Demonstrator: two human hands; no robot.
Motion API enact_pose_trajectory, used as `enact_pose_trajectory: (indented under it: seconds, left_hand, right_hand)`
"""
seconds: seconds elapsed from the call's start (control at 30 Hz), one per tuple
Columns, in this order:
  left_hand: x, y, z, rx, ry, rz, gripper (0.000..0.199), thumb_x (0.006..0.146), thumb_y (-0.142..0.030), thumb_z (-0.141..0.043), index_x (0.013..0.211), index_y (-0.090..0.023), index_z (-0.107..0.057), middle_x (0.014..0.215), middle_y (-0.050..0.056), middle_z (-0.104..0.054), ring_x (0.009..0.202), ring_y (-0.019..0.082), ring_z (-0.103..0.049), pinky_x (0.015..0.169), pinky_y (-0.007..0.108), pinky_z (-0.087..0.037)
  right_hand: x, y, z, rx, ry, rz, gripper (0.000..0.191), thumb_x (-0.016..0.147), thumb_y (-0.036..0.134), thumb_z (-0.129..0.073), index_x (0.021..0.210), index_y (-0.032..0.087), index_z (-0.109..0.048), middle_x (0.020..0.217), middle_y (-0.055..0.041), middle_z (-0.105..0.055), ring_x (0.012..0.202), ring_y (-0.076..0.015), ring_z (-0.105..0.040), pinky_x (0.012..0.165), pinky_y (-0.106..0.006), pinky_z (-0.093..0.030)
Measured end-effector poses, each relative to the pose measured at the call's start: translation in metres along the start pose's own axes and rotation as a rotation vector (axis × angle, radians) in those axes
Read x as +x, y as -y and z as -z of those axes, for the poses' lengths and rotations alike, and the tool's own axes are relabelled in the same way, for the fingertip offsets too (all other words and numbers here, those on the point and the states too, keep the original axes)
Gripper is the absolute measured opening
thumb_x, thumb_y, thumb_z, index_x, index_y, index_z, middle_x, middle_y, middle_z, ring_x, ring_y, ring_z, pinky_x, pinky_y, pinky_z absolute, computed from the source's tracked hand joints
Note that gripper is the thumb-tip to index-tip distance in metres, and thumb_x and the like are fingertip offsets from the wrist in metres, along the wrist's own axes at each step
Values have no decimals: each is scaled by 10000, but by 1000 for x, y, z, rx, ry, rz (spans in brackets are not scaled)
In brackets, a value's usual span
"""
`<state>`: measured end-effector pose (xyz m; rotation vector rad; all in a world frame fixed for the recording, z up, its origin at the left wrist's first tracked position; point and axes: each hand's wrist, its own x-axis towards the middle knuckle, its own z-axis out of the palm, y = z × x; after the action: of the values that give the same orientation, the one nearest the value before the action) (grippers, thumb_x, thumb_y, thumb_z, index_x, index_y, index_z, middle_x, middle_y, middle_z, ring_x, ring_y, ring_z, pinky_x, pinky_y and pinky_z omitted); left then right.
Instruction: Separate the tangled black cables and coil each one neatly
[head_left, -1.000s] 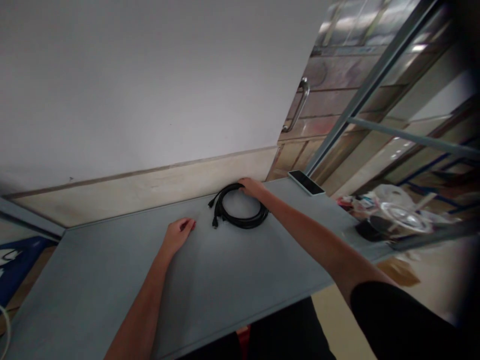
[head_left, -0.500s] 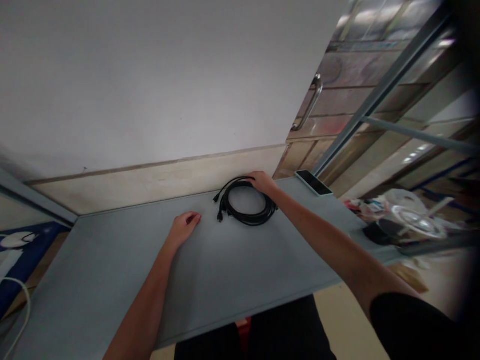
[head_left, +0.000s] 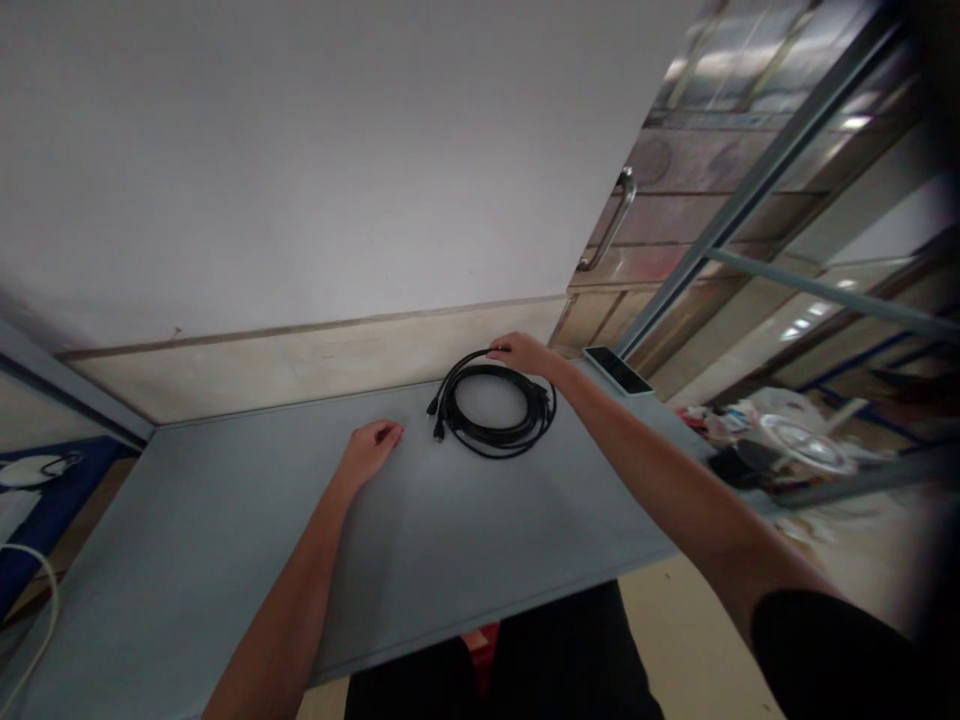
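Note:
A coiled black cable lies on the grey table, its plug ends resting at the coil's left side. My right hand pinches a strand at the far side of the coil, near the wall. To the left of the plugs, my left hand rests on the tabletop, apart from the cable. Its fingers are curled, with nothing visible in them.
A phone lies at the table's far right corner. The white wall rises behind the table. Right of it stand a grey metal frame and assorted clutter. A blue surface is at the left.
My right hand has lifted the strand slightly, and a loop at the coil's right side has spread outward. My left hand stays in place. The view has shifted a little.

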<state>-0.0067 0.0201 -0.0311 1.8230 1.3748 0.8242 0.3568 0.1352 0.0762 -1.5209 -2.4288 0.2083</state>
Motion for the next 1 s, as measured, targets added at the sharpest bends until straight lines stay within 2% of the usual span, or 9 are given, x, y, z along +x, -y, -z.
enact_pose_trajectory:
  seconds: [0.17,0.27,0.37,0.53,0.67,0.77,0.87,0.93,1.0]
  left_hand:
    - [-1,0,1,-33,1,-13,368,881,-462,-503,925,-169,-721,801,65,-709,680,178,-618,624,275,-454]
    - [-1,-2,1,-64,-3,-19,361,876,-458,-511,919,-170,-725,797,69,-712,679,181,-620,623,279,-455]
    - [-2,-3,1,-63,-10,-18,347,863,-456,-533,895,-172,-729,767,64,-708,671,183,-622,627,282,-461]
    - [-2,-2,2,-34,-23,-59,336,871,-434,-528,887,-164,-729,778,65,-714,721,189,-639,684,293,-477]
    - [-2,-2,2,-29,-15,-48,363,873,-459,-522,902,-161,-726,791,65,-714,724,188,-638,673,288,-475]
    - [-2,-4,1,-75,-13,-15,421,887,-504,-497,946,-149,-716,810,78,-712,732,192,-641,632,278,-468]
    - [-4,-11,-2,-205,-22,15,499,901,-556,-463,1087,-147,-680,953,106,-722,793,199,-662,606,268,-471]
    - [-7,-16,-4,-297,-19,16,547,903,-586,-444,1156,-149,-653,1046,120,-713,835,202,-667,609,268,-478]
    - [-9,-20,-5,-322,-2,-13,563,909,-594,-430,1156,-143,-660,1008,113,-720,826,200,-661,639,276,-486]
  right_hand:
    - [-2,-1,-7,9,126,-37,361,904,390,-532,951,123,-770,872,-82,-758,763,-183,-642,685,-236,-445]
    - [-5,-3,-13,-45,187,-63,360,920,388,-523,1027,138,-758,957,-82,-758,831,-192,-661,743,-241,-468]
    - [-10,0,-24,-176,170,-133,299,868,312,-611,1083,149,-741,1068,-97,-739,956,-214,-665,834,-254,-470]
    - [-19,8,-46,-239,152,-205,260,842,283,-653,1028,127,-747,1039,-142,-737,969,-245,-675,836,-276,-482]
    - [-21,15,-35,-247,103,-200,336,909,353,-575,1062,101,-737,1086,-183,-715,1008,-261,-660,856,-294,-471]
    - [-20,27,-7,-179,109,-117,400,887,461,-596,964,106,-764,946,-156,-741,874,-244,-673,767,-280,-467]
    - [-18,49,14,3,211,-23,420,856,509,-617,779,123,-765,704,-92,-718,647,-183,-628,630,-259,-427]
    - [-17,67,12,104,252,27,410,849,491,-624,693,130,-740,601,-64,-675,567,-155,-580,578,-252,-396]
    - [-16,83,-2,187,278,65,401,862,464,-607,665,135,-723,561,-48,-646,532,-140,-546,552,-247,-376]
